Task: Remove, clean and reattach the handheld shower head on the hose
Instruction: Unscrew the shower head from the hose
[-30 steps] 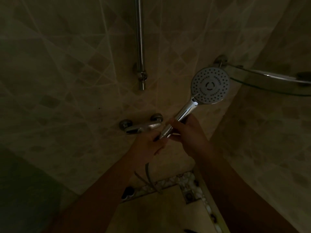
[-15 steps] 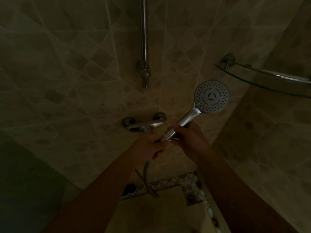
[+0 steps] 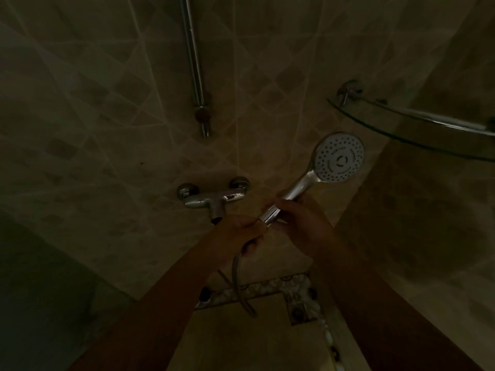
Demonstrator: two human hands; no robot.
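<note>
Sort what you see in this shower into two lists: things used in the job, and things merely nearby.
In use: shower head, hose, left hand, right hand.

Merely nearby: mixer tap, wall rail, glass corner shelf.

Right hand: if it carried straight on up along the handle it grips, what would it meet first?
The right hand would probably reach the glass corner shelf beyond the shower head it holds; depth is unclear, so it might pass beneath it.

Shower head (image 3: 338, 162): chrome handle, white face dotted with dark holes around a dark ring. Hose (image 3: 237, 277) grey. Wall (image 3: 107, 129) beige tile, diamond pattern. Tap (image 3: 211, 199) chrome.
</note>
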